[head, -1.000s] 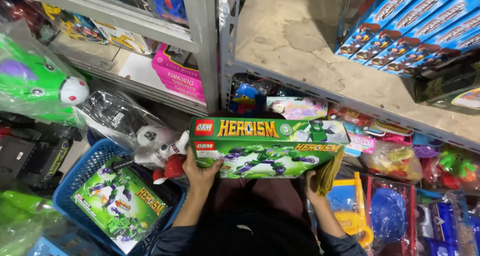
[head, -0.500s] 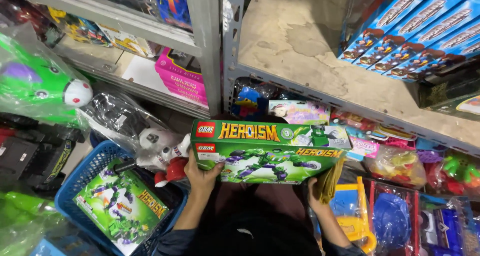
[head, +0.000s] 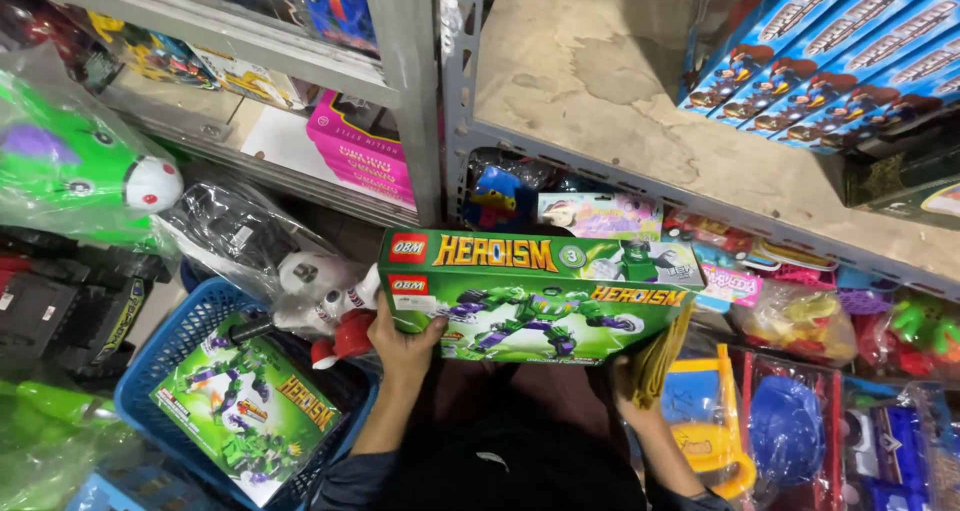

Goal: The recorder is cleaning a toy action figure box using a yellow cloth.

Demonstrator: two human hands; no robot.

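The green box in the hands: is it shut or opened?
Shut, as far as shows. The green box is held level between the left hand and right hand, with no flap lifted on its visible faces; its ends are hidden.

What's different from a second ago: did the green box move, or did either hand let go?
Barely anything. The green box sits a touch lower in view; left hand and right hand grip its ends as before. Blue basket and shelf unchanged.

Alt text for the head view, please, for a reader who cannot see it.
Both hands, left hand and right hand, hold a green toy box level before grey metal shelving. A matching box lies in a blue basket at left, among bagged toys.
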